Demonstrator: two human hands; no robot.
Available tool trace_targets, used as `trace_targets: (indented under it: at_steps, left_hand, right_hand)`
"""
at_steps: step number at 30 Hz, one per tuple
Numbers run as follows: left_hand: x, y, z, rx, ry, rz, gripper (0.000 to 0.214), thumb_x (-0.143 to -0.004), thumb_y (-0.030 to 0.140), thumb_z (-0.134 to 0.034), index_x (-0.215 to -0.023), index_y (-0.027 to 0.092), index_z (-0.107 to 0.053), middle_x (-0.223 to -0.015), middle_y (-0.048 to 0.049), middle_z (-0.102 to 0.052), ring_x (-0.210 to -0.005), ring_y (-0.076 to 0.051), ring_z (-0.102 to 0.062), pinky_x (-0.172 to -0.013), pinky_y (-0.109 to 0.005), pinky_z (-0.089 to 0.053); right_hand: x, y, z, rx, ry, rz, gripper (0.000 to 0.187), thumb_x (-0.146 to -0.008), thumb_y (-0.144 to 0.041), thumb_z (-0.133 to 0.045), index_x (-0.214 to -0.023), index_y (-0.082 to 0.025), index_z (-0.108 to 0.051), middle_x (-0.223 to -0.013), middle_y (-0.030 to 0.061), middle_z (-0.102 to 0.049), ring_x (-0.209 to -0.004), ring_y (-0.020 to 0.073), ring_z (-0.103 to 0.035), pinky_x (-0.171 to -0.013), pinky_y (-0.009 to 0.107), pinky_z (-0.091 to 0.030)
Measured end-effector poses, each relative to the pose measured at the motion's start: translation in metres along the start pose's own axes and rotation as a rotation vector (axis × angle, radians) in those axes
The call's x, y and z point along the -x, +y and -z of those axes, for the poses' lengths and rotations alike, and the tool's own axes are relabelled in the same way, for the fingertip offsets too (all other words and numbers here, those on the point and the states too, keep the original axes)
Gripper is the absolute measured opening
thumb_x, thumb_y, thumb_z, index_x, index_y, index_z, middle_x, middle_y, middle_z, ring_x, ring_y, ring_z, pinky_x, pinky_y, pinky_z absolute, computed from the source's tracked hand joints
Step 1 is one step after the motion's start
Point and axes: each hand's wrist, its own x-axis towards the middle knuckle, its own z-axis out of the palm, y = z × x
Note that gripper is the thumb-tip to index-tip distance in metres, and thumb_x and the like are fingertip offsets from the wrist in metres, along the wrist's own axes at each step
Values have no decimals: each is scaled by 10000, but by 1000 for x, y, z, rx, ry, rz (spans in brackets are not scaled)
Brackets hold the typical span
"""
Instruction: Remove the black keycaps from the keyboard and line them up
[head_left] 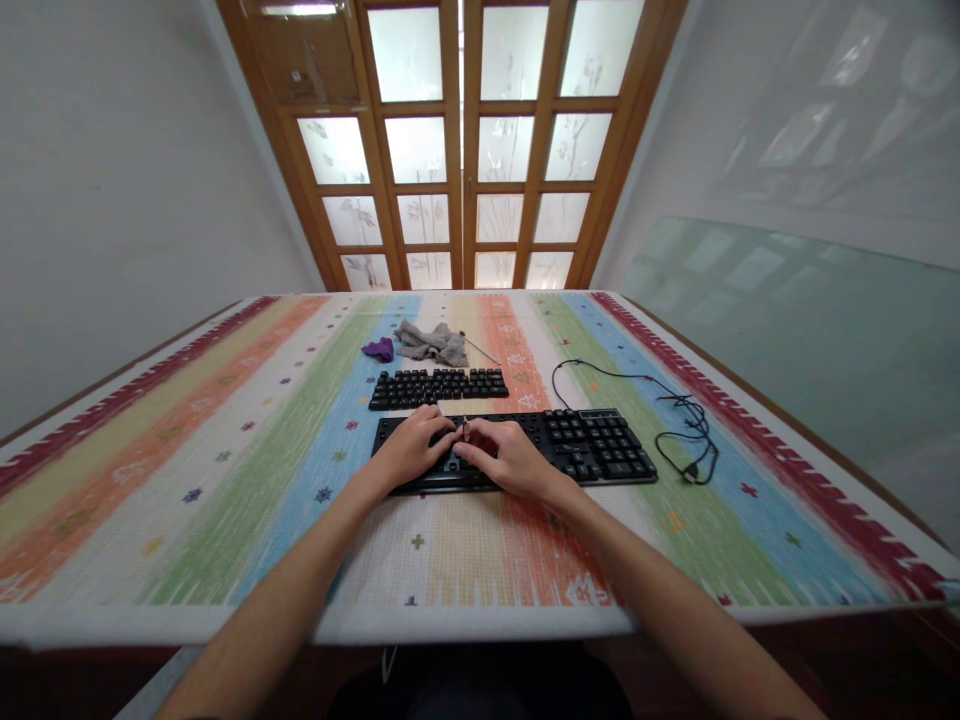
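Observation:
A black keyboard lies near the front of the striped tablecloth. Both hands rest on its left half. My left hand has its fingers curled over the keys. My right hand is curled too, and a small thin metal tool stands between the fingertips of both hands. I cannot tell which hand grips it. Behind the keyboard lies a block of loose black keycaps.
A black cable with a USB plug curls to the right of the keyboard. A grey cloth, a purple cloth and a thin rod lie farther back. Wooden glazed doors stand behind the table.

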Motion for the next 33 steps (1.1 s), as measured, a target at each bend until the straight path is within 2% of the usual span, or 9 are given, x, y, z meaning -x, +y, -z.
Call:
trace_targets:
  at_steps: [4,9,19,24,27,30,33]
  left_hand:
    - [2,-1,-2,9,5,-2,259,-967,313,-469,-876,165,-662,-908,-72,-573,-875,-209,-553,-834,-364,-485]
    - [2,-4,-5,-12,3,-4,214,-960,285,-479,-954,166,-656,-926,-72,-586,-893,-215,-565,-850,-371,-491]
    - [1,-4,-4,16,-14,1,172,-945,241,-494,-929,169,-649,-876,-61,-603,-854,-209,-579,-820,-357,-492]
    - [1,-3,-2,26,-11,14,171,-928,240,-513,-941,163,-665,-865,-65,-611,-845,-207,-579,-812,-356,-485]
    - [2,0,3,81,11,10,162,-903,222,-532,-972,165,-667,-866,-59,-619,-847,-201,-586,-817,-353,-485]
    - [3,4,8,203,18,-21,262,-827,192,-603,-1084,171,-647,-955,-59,-654,-889,-199,-600,-832,-346,-487]
    - [4,9,11,320,-14,-26,401,-788,241,-675,-1181,185,-621,-1057,-63,-679,-914,-203,-611,-825,-341,-490]
  right_hand:
    - [-4,3,2,12,-2,9,196,-929,-346,-576,-851,-182,-650,-637,-15,-591,-564,128,-498,-579,254,-389]
    - [-12,10,-1,-32,25,-69,224,-951,-373,-536,-930,-177,-642,-656,-1,-614,-574,147,-553,-575,263,-418]
    - [-18,11,-11,6,101,-69,229,-961,-359,-516,-906,-177,-644,-636,-2,-615,-592,151,-587,-597,263,-439]
    - [-20,19,-8,-130,151,-204,301,-946,-439,-502,-891,-165,-612,-589,-20,-590,-462,120,-539,-475,232,-411]
    - [-19,20,-1,-209,181,-235,319,-929,-481,-510,-883,-173,-581,-581,-30,-589,-427,101,-522,-439,212,-397]
    - [-16,18,5,-282,198,-217,341,-918,-514,-512,-930,-178,-571,-604,-35,-583,-430,93,-517,-421,203,-397]
    - [-12,16,7,-345,194,-182,363,-914,-535,-511,-983,-181,-555,-651,-37,-571,-436,84,-509,-411,201,-399]
